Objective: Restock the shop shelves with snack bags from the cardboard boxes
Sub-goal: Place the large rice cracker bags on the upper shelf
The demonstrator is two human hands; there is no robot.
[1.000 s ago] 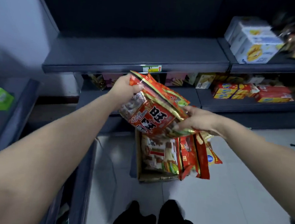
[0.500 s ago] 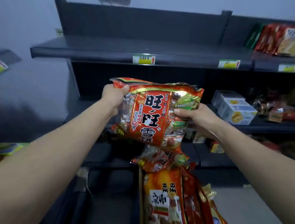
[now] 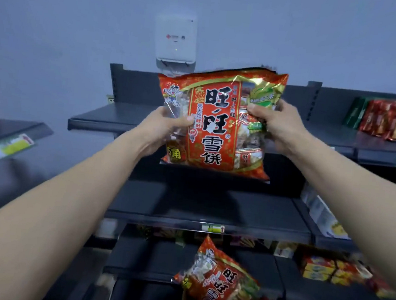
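Person, head view: two arms entered.
- Left hand (image 3: 163, 127): bare; thumbnail in view, cut short.
- Left forearm (image 3: 73, 198): bare from wrist to the frame's lower edge, slim and smooth.
- Right hand (image 3: 278, 123): bare.
- Right forearm (image 3: 347, 186): bare from wrist to the frame's right edge, of like build.

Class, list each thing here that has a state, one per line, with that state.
Held bag: upright, in the air, gripped at both sides.
Left hand: grips the bag's left side.
Right hand: grips its right side.
Lower bag: tilted.
Wall box: small light on.
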